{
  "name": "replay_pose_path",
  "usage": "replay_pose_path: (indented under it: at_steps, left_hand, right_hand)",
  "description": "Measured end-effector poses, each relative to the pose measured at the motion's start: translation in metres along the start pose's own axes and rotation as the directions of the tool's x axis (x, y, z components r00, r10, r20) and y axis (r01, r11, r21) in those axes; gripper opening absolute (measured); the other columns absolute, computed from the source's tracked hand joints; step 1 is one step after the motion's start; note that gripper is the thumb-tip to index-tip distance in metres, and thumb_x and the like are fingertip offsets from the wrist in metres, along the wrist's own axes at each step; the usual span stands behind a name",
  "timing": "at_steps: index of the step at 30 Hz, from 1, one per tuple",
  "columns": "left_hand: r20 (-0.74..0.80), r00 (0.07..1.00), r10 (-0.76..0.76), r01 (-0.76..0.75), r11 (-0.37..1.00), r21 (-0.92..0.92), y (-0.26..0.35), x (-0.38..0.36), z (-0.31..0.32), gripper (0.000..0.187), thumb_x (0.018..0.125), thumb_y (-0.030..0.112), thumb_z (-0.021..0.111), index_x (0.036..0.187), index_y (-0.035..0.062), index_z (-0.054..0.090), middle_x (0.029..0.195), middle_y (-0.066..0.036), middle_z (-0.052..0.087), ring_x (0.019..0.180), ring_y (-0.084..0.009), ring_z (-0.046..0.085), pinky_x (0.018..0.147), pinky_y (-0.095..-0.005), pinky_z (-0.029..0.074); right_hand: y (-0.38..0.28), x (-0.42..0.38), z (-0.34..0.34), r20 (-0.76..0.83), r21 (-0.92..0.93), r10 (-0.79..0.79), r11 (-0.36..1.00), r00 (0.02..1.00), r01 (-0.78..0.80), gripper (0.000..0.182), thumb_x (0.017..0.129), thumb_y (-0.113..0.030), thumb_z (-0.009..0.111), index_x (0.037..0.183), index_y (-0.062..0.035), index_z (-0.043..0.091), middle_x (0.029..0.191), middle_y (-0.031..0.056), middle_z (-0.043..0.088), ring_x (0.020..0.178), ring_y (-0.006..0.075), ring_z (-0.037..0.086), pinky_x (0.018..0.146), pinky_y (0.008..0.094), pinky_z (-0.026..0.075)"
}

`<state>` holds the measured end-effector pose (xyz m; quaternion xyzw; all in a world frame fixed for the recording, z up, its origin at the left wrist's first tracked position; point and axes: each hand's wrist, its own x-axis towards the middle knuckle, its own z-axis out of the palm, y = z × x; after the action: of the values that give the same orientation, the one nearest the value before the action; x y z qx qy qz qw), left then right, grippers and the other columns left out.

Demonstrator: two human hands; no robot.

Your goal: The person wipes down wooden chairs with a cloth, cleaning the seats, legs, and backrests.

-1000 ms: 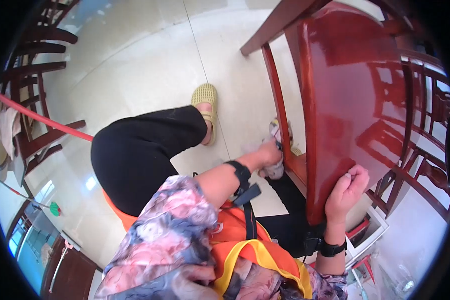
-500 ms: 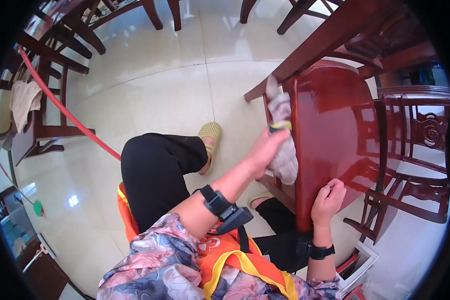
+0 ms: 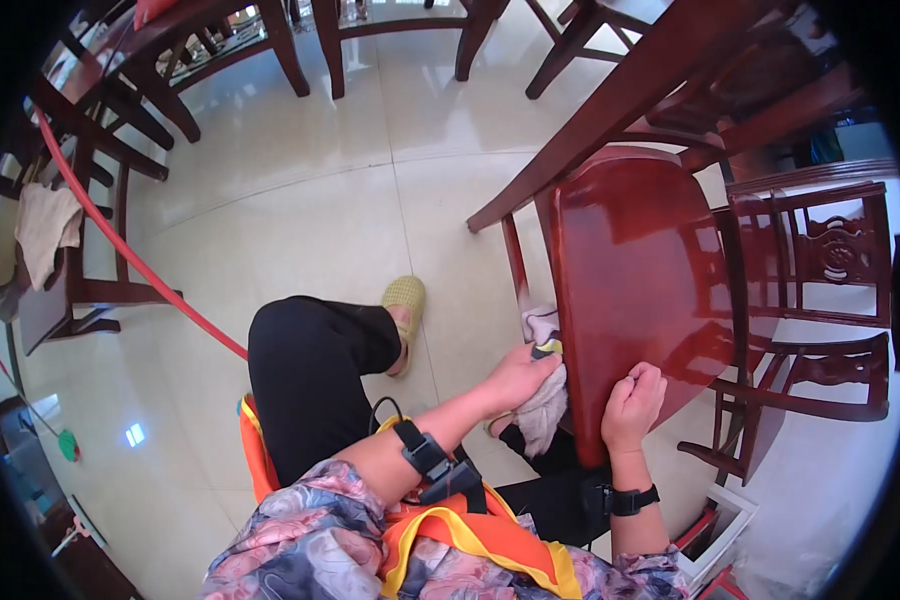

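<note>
My left hand (image 3: 522, 376) is closed around a greyish-white cloth (image 3: 542, 408) with a yellow and dark patch showing at the grip. The cloth lies against the side edge of a glossy dark-red wooden chair seat (image 3: 645, 270), its lower end hanging below the hand. My right hand (image 3: 634, 402) rests on the near part of the seat with its fingers curled into a loose fist, and nothing shows in it. Black straps with small devices sit on both of my forearms.
Another carved chair (image 3: 835, 250) stands to the right. Several wooden chair legs (image 3: 330, 50) line the far side. A red hose (image 3: 120, 235) crosses on the left, near a beige cloth (image 3: 48, 230) draped over furniture. My foot in a yellow-green clog (image 3: 403, 300) is on the tiled floor.
My left hand has drawn the cloth down along the seat's side edge, closer to my body. My right hand stays on the seat. The view has shifted slightly.
</note>
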<state>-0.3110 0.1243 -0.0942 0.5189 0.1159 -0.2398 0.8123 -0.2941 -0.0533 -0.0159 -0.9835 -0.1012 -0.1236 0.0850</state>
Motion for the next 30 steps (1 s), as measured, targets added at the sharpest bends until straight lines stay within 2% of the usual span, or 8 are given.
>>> replay_pose_path:
  at_steps: [3, 7, 10, 14, 16, 20, 22, 30]
  left_hand:
    - [-0.193, 0.98, -0.047, -0.021, 0.941, -0.339, 0.041, 0.01, -0.024, 0.043, 0.092, 0.031, 0.048, 0.125, 0.0042, 0.047, 0.108, -0.007, 0.061, 0.102, -0.0145, 0.056, 0.09, -0.0316, 0.042]
    - [-0.147, 0.89, 0.431, -0.417, 0.644, -0.641, 0.133, 0.048, -0.056, 0.051, 0.097, 0.044, 0.036, 0.125, 0.0036, 0.046, 0.125, -0.004, 0.05, 0.115, -0.0144, 0.047, 0.101, -0.0315, 0.034]
    - [-0.561, 0.694, 0.451, -0.247, 0.882, 0.402, 0.138, 0.122, -0.052, 0.059, 0.094, 0.05, 0.036, 0.129, 0.0022, 0.041, 0.133, -0.02, 0.041, 0.125, -0.0328, 0.034, 0.105, -0.0353, 0.025]
    - [-0.629, 0.59, 0.506, -0.24, 0.854, 0.462, 0.051, 0.2, -0.105, 0.062, 0.091, 0.051, 0.039, 0.13, 0.0029, 0.039, 0.127, -0.025, 0.043, 0.12, -0.0396, 0.038, 0.102, -0.0385, 0.029]
    - [-0.759, 0.649, 0.043, -0.098, 0.995, -0.028, -0.019, 0.25, -0.139, 0.058, 0.09, 0.047, 0.043, 0.127, 0.0028, 0.039, 0.111, -0.023, 0.053, 0.113, -0.0367, 0.046, 0.099, -0.0445, 0.032]
    - [-0.671, 0.73, -0.131, -0.172, 0.914, -0.366, -0.116, 0.318, -0.189, 0.058, 0.092, 0.053, 0.033, 0.113, 0.0033, 0.053, 0.104, -0.019, 0.06, 0.095, -0.0284, 0.059, 0.08, -0.0399, 0.047]
    - [-0.359, 0.901, -0.243, -0.173, 0.559, -0.811, -0.105, 0.312, -0.187, 0.045, 0.088, 0.044, 0.048, 0.112, 0.007, 0.054, 0.097, -0.013, 0.063, 0.089, -0.0263, 0.062, 0.075, -0.0433, 0.051]
    - [-0.417, 0.897, -0.143, -0.146, 0.797, -0.587, 0.02, 0.205, -0.138, 0.03, 0.095, 0.025, 0.04, 0.1, 0.0041, 0.06, 0.09, -0.007, 0.064, 0.078, -0.0168, 0.063, 0.067, -0.0295, 0.053]
  right_hand:
    - [0.003, -0.001, 0.0, -0.017, 0.021, -0.009, 1.0, 1.0, 0.009, 0.008, 0.076, -0.008, 0.046, 0.083, -0.0039, 0.047, 0.08, 0.0111, 0.048, 0.077, 0.0312, 0.044, 0.069, 0.0419, 0.035]
    - [-0.002, 0.001, -0.004, 0.018, 0.002, 0.012, 1.0, 1.0, -0.012, 0.007, 0.077, -0.007, 0.044, 0.082, -0.0018, 0.046, 0.08, 0.0133, 0.046, 0.077, 0.0315, 0.044, 0.069, 0.0407, 0.036]
    - [0.001, 0.001, -0.002, 0.018, 0.0, 0.019, 1.0, 1.0, -0.019, 0.007, 0.074, -0.008, 0.046, 0.081, -0.0042, 0.046, 0.078, 0.0117, 0.046, 0.075, 0.0315, 0.043, 0.067, 0.0411, 0.034]
    - [-0.002, 0.002, -0.004, 0.075, -0.013, 0.067, 0.998, 0.995, -0.066, 0.007, 0.072, -0.006, 0.047, 0.08, -0.0047, 0.046, 0.078, 0.0131, 0.045, 0.075, 0.0327, 0.043, 0.066, 0.0415, 0.033]
    - [0.003, 0.002, -0.001, 0.059, 0.009, 0.037, 0.999, 0.998, -0.037, 0.008, 0.07, -0.005, 0.046, 0.077, -0.0032, 0.044, 0.074, 0.0135, 0.041, 0.071, 0.0323, 0.04, 0.064, 0.0411, 0.031]
    - [0.002, -0.001, -0.006, 0.118, 0.024, 0.067, 0.997, 0.991, -0.07, 0.008, 0.069, -0.004, 0.044, 0.077, -0.0024, 0.043, 0.074, 0.013, 0.04, 0.069, 0.0308, 0.038, 0.064, 0.0397, 0.031]
    - [0.004, 0.005, -0.003, 0.113, 0.035, 0.069, 0.997, 0.991, -0.073, 0.008, 0.069, -0.003, 0.044, 0.077, -0.0024, 0.043, 0.074, 0.0127, 0.04, 0.069, 0.0305, 0.038, 0.064, 0.0392, 0.031]
    - [0.002, 0.003, -0.004, 0.092, 0.058, 0.061, 0.996, 0.994, -0.067, 0.01, 0.069, -0.004, 0.044, 0.079, -0.0041, 0.044, 0.076, 0.0119, 0.041, 0.071, 0.0302, 0.039, 0.064, 0.0395, 0.031]
